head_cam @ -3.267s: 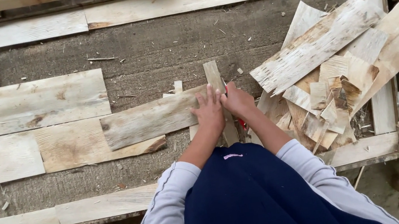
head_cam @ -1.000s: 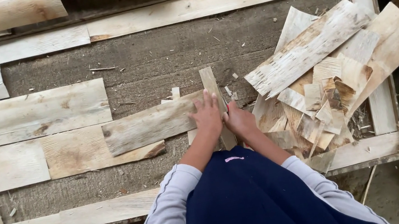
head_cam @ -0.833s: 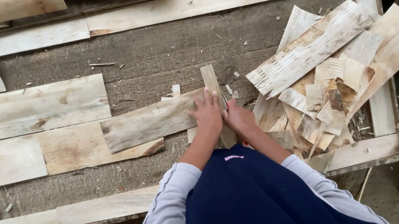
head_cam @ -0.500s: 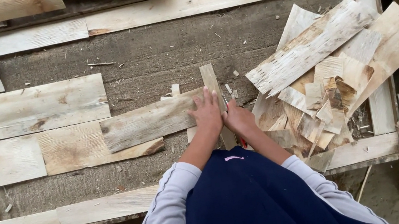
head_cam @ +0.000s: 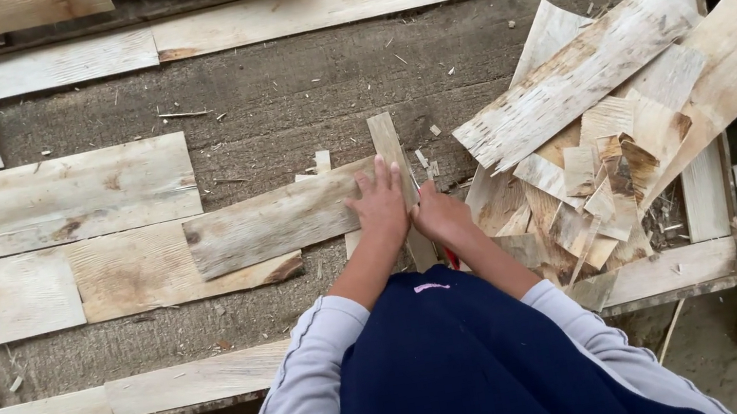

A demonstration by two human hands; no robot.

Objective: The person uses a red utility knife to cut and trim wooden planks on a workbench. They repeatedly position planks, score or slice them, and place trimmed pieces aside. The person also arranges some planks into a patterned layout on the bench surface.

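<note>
Flat-fingered, the left hand (head_cam: 381, 205) presses a long veneer sheet (head_cam: 277, 221) against the workbench (head_cam: 293, 101). Beside it, the right hand (head_cam: 439, 215) curls around something unclear, touching a narrow upright strip (head_cam: 388, 140). Scrap pile (head_cam: 612, 129) lies right.

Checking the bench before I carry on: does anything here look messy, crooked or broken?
Yes. A loose pile of veneer scraps lies jumbled at the right end of the workbench, some pieces overhanging its edge. The wide sheet under the left hand lies askew, with ragged ends. Splinters litter the bare boards.
</note>
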